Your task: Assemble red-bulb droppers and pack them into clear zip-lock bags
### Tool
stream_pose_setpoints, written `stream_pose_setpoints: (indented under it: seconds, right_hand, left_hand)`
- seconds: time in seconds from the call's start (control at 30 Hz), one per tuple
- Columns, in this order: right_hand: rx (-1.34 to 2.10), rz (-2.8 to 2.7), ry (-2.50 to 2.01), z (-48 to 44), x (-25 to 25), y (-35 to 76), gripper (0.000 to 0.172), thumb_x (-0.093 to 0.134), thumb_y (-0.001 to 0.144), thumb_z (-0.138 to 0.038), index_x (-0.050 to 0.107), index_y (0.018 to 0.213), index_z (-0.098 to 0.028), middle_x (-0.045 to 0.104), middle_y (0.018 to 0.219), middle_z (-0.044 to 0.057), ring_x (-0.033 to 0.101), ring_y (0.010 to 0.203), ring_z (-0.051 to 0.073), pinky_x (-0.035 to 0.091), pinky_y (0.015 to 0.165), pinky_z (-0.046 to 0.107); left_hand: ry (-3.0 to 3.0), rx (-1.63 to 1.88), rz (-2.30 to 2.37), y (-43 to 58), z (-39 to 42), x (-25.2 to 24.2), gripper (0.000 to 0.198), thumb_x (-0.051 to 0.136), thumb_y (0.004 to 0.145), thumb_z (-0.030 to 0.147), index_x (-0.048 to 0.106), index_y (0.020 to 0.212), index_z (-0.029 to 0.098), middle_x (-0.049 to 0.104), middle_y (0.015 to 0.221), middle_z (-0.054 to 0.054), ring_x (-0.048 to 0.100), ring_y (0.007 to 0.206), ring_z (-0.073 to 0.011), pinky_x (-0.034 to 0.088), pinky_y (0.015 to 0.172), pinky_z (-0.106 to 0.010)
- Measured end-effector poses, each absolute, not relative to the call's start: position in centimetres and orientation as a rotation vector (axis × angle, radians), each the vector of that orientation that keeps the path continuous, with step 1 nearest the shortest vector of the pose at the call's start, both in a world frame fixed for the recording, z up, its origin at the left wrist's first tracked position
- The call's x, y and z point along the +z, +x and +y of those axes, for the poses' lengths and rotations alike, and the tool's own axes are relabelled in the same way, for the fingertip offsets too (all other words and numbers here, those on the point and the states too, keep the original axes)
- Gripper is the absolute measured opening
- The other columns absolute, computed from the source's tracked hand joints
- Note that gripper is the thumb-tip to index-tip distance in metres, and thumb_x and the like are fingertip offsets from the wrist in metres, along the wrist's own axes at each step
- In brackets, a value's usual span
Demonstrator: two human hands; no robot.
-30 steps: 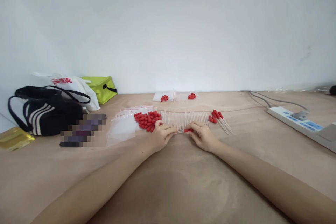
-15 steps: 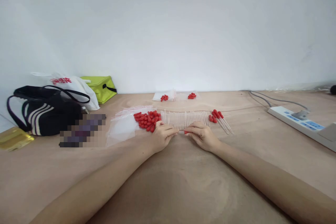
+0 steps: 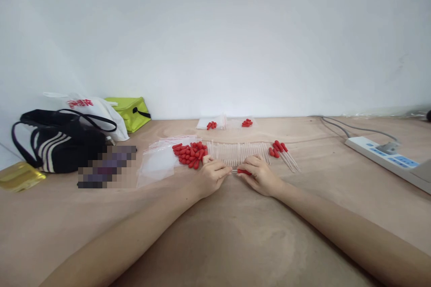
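My left hand (image 3: 211, 176) and my right hand (image 3: 260, 174) meet at the table's middle, fingers pinched. Between them is a thin clear dropper tube (image 3: 235, 170); the left fingers pinch its clear end. The right fingers hold its red rubber bulb (image 3: 244, 171). Behind the hands lies a row of clear tubes (image 3: 237, 152). A pile of loose red bulbs (image 3: 188, 153) is just beyond my left hand. Several finished droppers with red bulbs (image 3: 283, 152) lie to the right of the row.
Clear zip bags (image 3: 158, 159) lie left of the bulbs. More bags with red bulbs (image 3: 229, 123) sit near the wall. A black striped bag (image 3: 57, 143), a white plastic bag (image 3: 90, 110) and a green pouch (image 3: 129, 112) stand at left. A power strip (image 3: 384, 159) lies at right.
The hands have barely shifted. The gap between the fingertips closed slightly, then the red bulb shows again under my right fingers.
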State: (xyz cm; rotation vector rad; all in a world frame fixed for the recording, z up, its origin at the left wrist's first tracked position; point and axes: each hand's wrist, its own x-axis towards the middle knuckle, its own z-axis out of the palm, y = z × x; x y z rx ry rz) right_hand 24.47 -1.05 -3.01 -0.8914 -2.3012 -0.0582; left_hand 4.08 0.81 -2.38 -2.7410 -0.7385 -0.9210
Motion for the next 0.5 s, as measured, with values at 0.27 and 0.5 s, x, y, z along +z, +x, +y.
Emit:
stream_pose_setpoints:
  seconds: [0.27,0.5]
  right_hand:
    - [-0.083,-2.32,-0.964,-1.1,-2.6,24.9,0.015,0.045,0.083,-0.028,0.058,0.084,-0.019,0.059,0.077,0.004,0.05,0.074,0.016,0.03,0.07,0.031]
    - [-0.037,-2.303,-0.936,-1.2,-2.6,25.3,0.018,0.048,0.082,-0.034,0.058,0.079,-0.019,0.061,0.072,0.003,0.051,0.071,0.015,0.03,0.072,0.032]
  left_hand:
    - [-2.744,-0.956,-0.84,3.7,1.0,-2.6,0.022,0.044,0.088,0.03,0.064,0.088,0.022,0.066,0.072,0.0,0.056,0.068,-0.0118,0.027,0.08,-0.032]
    - [-2.809,-0.928,-0.87,3.2,0.5,-2.0,0.028,0.042,0.088,0.03,0.063,0.072,0.019,0.065,0.065,0.001,0.054,0.061,-0.0112,0.028,0.079,-0.033]
